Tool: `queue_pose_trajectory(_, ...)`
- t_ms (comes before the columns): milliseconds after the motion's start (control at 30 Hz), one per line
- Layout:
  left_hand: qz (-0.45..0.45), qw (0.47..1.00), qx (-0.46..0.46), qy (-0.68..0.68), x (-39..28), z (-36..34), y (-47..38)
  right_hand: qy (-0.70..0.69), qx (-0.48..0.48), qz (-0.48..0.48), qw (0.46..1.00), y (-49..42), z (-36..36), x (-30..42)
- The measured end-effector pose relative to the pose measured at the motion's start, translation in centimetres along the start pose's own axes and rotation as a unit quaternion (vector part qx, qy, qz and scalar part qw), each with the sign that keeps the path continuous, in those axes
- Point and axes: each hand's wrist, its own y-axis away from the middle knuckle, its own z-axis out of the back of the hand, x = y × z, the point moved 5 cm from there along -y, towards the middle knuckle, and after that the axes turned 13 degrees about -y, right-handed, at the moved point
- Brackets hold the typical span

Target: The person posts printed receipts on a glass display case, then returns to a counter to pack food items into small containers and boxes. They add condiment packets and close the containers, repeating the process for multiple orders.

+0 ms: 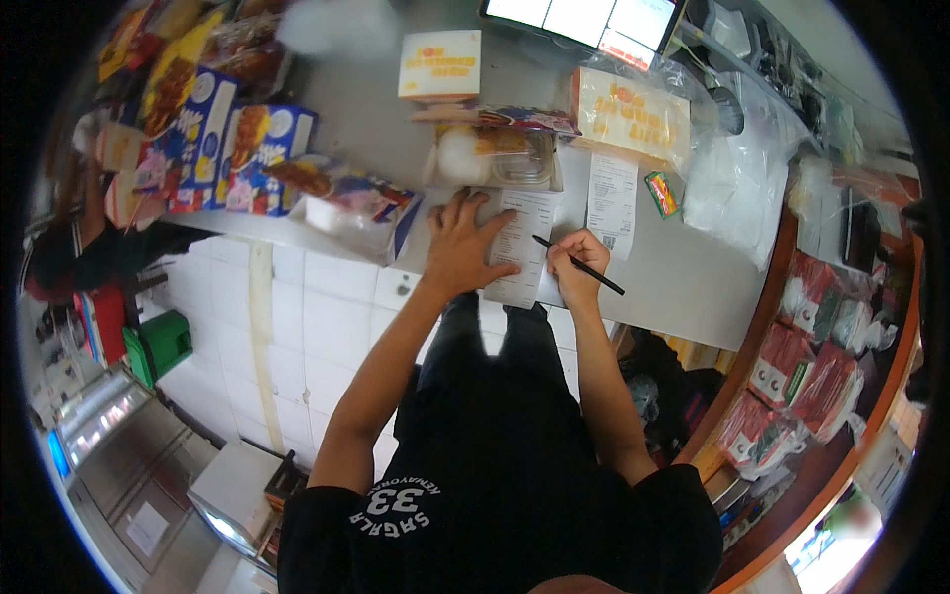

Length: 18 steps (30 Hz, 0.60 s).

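A printed paper receipt lies at the front edge of the grey counter. My left hand is spread flat, thumb and fingertips resting on the receipt's left side. In my right hand is a black pen, its tip over the receipt's right part. A second receipt with a printed code lies just beyond my right hand. Behind the first receipt stands an open food box with a white round item and a clear lidded tub inside. Left of my left hand sits another opened box with white contents.
Several blue printed boxes stand at the left, where another person's arm reaches in. White-and-yellow cartons are at the back, one inside a clear plastic bag. A small green-and-red packet, plastic bags and a screen lie beyond. Wrapped red boxes fill a right shelf.
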Motion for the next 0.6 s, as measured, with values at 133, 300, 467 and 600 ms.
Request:
queue_pose_trajectory(133,-0.041,0.999,0.004,0.018,0.8,-1.1,0.1,0.099,-0.022,0.065,0.993,1.0,0.3,-0.8)
queue_pose_trajectory(300,-0.063,0.998,0.02,0.01,1.1,-1.8,0.2,0.13,0.028,0.083,0.988,3.4,-1.1,-2.1)
queue_pose_trajectory(467,-0.068,0.997,0.017,0.024,1.1,-1.7,0.2,0.248,0.083,0.166,0.951,4.7,-3.7,-2.5)
queue_pose_trajectory(600,-0.07,0.997,0.002,0.025,1.2,-1.9,0.2,0.244,0.044,0.204,0.947,4.6,-3.6,-2.4)
